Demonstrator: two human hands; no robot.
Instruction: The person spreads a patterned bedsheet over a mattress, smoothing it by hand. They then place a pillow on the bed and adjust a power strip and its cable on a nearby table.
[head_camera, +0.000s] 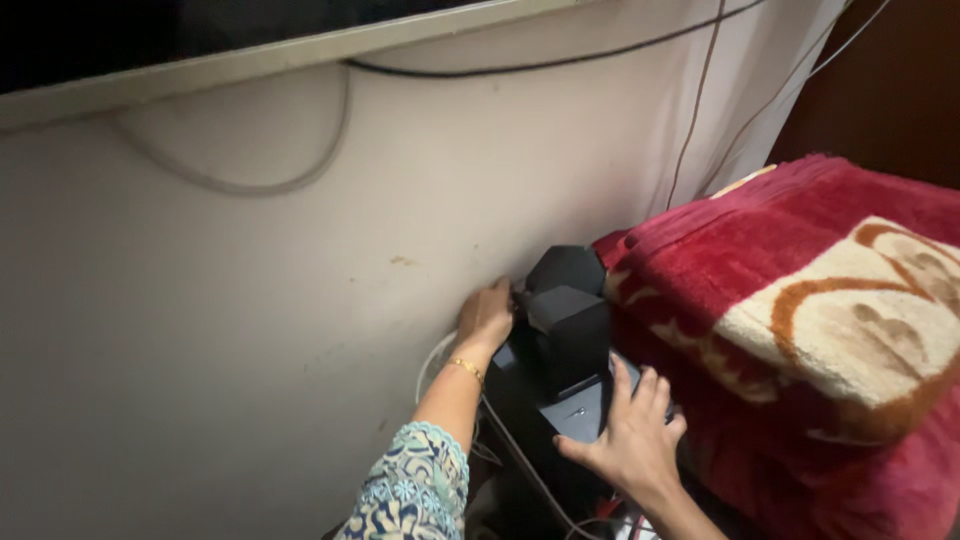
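The left hand (487, 313) is closed behind the black speaker (565, 330) at the wall (250, 330), the right hand (630, 435) lies fingers spread on its base, and the cable (520, 455) hangs loose.

Counted outward from the black speaker set (565, 330) against the wall: two stacked dark speaker boxes there. Two bare hands on it, left hand (486, 312) at its wall side, right hand (632, 432) at its near base. One gold bangle (465, 367) just below the left hand. One red patterned blanket (800, 330) right of the set. Several cables (240, 185) on the wall above.
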